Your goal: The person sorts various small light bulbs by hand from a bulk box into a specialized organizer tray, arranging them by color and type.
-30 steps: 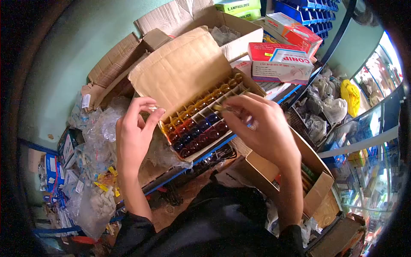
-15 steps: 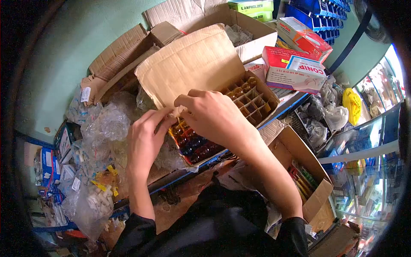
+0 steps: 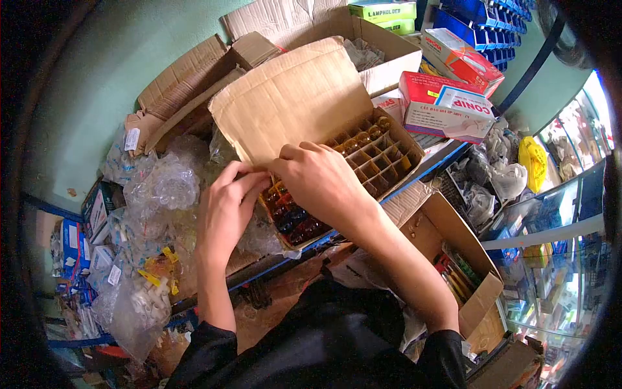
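An open cardboard box holds small glass bulbs in a grid of card dividers. Amber bulbs line its back row, and darker red and blue bulbs fill the near left cells. Several cells on the right hold no bulb. My left hand is at the box's left corner, its thumb and fingers closed together. Beside it, my right hand reaches over the bulbs with curled fingers at the base of the raised lid. The fingertips of both hands meet there, and what they pinch is hidden.
Clear plastic bags pile up on the left. Behind stand another open carton and a red and white CONIP box. A carton of thin packets sits low at the right, near a glass case.
Both hands stay at the box's left corner. The fingertips have drawn closer together, and the whole view has shifted slightly.
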Tool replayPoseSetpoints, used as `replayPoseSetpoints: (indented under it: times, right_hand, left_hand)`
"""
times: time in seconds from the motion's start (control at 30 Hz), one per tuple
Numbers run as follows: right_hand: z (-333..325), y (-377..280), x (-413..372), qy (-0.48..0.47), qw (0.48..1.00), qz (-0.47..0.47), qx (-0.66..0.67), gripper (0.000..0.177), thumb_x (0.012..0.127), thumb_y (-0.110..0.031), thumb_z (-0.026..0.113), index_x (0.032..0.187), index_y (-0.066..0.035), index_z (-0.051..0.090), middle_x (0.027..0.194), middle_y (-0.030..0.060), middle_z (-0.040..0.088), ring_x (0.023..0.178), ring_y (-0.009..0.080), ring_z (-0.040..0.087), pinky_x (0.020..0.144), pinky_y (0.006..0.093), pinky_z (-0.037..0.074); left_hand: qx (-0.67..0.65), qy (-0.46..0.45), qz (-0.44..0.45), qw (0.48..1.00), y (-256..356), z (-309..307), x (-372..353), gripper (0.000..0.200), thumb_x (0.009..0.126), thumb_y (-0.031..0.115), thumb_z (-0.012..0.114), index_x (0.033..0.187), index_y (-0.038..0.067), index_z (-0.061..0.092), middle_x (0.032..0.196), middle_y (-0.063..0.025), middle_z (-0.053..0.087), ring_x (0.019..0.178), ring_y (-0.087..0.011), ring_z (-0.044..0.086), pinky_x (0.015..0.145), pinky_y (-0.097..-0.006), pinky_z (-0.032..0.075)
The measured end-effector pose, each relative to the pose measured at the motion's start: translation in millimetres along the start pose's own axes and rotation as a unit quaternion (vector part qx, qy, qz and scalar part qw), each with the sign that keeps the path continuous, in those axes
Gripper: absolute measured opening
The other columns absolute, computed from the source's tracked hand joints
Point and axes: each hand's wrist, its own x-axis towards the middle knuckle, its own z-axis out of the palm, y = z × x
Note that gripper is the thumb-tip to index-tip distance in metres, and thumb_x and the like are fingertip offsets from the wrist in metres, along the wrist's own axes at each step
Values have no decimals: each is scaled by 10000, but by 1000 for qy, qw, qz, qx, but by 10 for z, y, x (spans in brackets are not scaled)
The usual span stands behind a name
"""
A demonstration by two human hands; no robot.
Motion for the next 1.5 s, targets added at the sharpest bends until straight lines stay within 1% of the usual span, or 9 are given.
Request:
replayPoseSetpoints:
  times: [0.1, 0.3, 0.37, 0.47, 0.6, 0.93, 1.0, 1.3, 1.5]
  right_hand:
    - [45, -18, -40, 32, 999, -6, -1, 224, 849, -99, 620, 1049, -57, 710, 928, 135, 670, 928, 315, 680, 841, 418, 558]
    - [-222, -42, -103, 71, 992, 73, 75, 186, 863, -88, 604, 1027, -36, 673, 964, 142, 658, 929, 336, 694, 815, 438, 576]
    - [-327, -19, -154, 74, 990, 88, 80, 208, 871, -69, 597, 1059, -27, 675, 969, 155, 661, 913, 354, 699, 807, 444, 579]
    - [-451, 34, -255, 95, 988, 98, 80, 227, 870, -60, 613, 1087, -31, 673, 960, 170, 649, 884, 367, 696, 779, 457, 573]
    - [-560, 82, -438, 102, 985, 119, 74, 219, 883, -72, 620, 1093, -31, 661, 965, 173, 642, 872, 374, 692, 763, 469, 569]
    - [-782, 66, -686, 84, 973, 188, 105, 174, 938, -88, 605, 1075, -22, 688, 974, 171, 680, 861, 389, 678, 781, 460, 550]
    - [-763, 80, -722, 106, 977, 163, 90, 124, 939, -98, 599, 1023, -27, 657, 913, 169, 657, 787, 386, 684, 700, 481, 552]
    - [-834, 70, -822, 103, 978, 166, 76, 117, 932, -118, 615, 1001, -29, 647, 877, 160, 650, 753, 374, 684, 679, 486, 555]
    - [-852, 69, -887, 113, 974, 175, 88, 115, 934, -130, 616, 987, -30, 640, 891, 163, 650, 785, 380, 682, 691, 485, 562]
  left_hand:
    - [8, -17, -11, 1000, -8, -3, -3, 155, 937, 90, 688, 1040, -19, 727, 1009, -146, 678, 860, -353, 684, 755, -422, 530]
    - [-141, 99, -37, 984, 42, -56, 192, 225, 1054, 77, 504, 1192, -7, 660, 1010, -138, 660, 906, -258, 657, 818, -359, 503]
    - [-174, 58, -96, 978, 116, -43, 261, 265, 1083, 97, 432, 1247, 10, 621, 1058, -131, 635, 902, -249, 611, 845, -356, 485]
    - [-130, 58, 12, 990, 118, 110, 420, 259, 1077, 104, 448, 1282, 35, 591, 1117, -166, 599, 984, -283, 614, 888, -403, 483]
    - [-63, -19, 47, 997, 173, 209, 492, 221, 1027, 93, 531, 1214, 49, 641, 1057, -190, 620, 972, -361, 641, 857, -426, 502]
    - [30, -119, 103, 987, 172, 239, 631, 125, 917, 114, 691, 959, -3, 678, 951, -168, 668, 876, -364, 662, 783, -431, 525]
    - [32, -130, 116, 984, 135, 269, 671, 132, 914, 120, 700, 958, -2, 679, 946, -170, 671, 874, -367, 664, 780, -435, 528]
    - [-27, -129, 85, 988, 184, 281, 658, 130, 928, 118, 695, 955, -7, 672, 965, -150, 649, 862, -345, 662, 783, -416, 531]
    - [-23, -89, 147, 985, 107, 316, 652, 123, 928, 106, 694, 954, -12, 673, 963, -137, 645, 865, -309, 663, 785, -397, 525]
